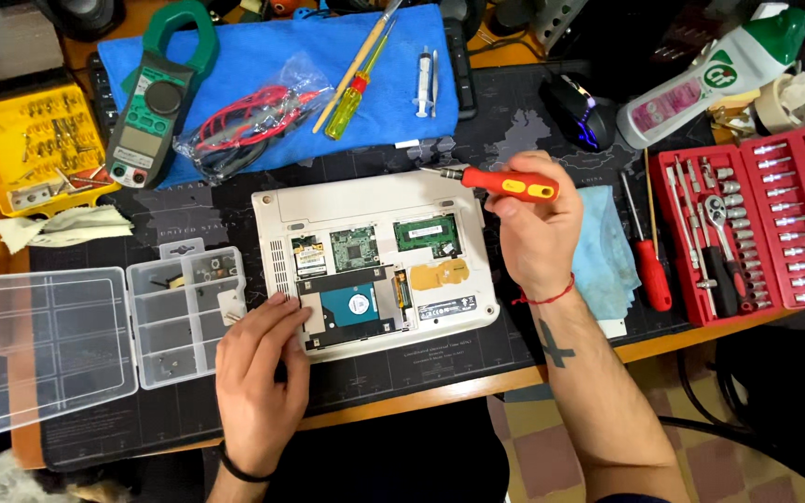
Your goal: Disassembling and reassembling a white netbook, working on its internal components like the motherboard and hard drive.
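Nearest the desk's front edge, the left hand [258,373] is laid flat, fingers loosely spread, on the opened white laptop [375,261] at its lower left corner, just beside a clear parts box [179,317] with its lid swung open. Over the laptop's right side, a red-and-yellow screwdriver [505,183] is gripped in the closed right hand [538,233], tip pointing left. Farther back, a green clamp meter [156,102] is seen on a blue towel [281,65], a white bottle [710,79] with a pink label and green cap lies at far right, and a red socket case [757,219] is placed below it.
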